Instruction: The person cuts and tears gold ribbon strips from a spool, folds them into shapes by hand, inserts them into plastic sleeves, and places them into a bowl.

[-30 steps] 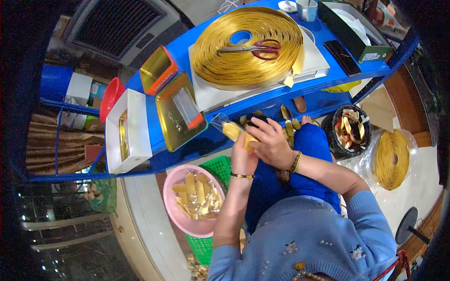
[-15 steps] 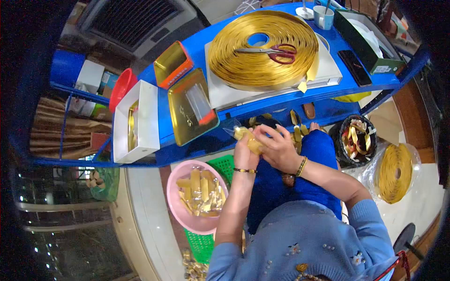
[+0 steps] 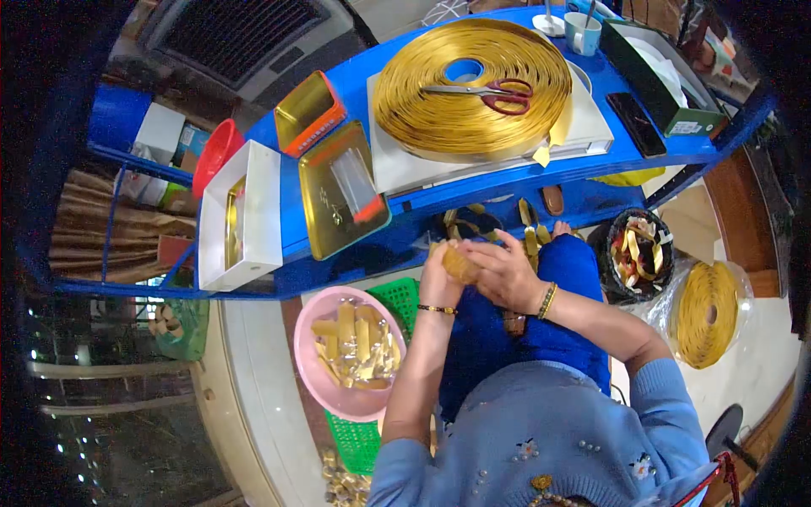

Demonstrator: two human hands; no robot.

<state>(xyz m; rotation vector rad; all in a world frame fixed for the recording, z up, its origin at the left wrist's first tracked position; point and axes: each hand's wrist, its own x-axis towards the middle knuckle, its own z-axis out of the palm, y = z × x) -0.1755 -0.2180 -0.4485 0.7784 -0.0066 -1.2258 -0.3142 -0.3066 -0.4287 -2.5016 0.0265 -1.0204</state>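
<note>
Between my two hands, just in front of the blue table edge, is a gold packet point(image 3: 459, 264) with a crinkled clear wrapper. My left hand point(image 3: 439, 280) is wrapped round its near side. The fingers of my right hand point(image 3: 504, 275) press on it from the right. Below and left of my hands, a pink basin point(image 3: 313, 382) holds several gold strips in clear wrappers point(image 3: 361, 338). Scissors with dark red handles point(image 3: 507, 96) lie on a large roll of gold ribbon point(image 3: 414, 110) on the table.
The blue table point(image 3: 287, 190) also bears a gold tray point(image 3: 325, 215), an orange-edged tin point(image 3: 306, 110), a white box point(image 3: 263, 215), a phone point(image 3: 637, 124) and a cup point(image 3: 583, 32). A black bin point(image 3: 601, 253) and a second gold roll point(image 3: 708, 314) stand at the right.
The gold packet looked long and straight in my hands; now it is more compact and mostly covered by my fingers. The view has shifted, so the table appears further right.
</note>
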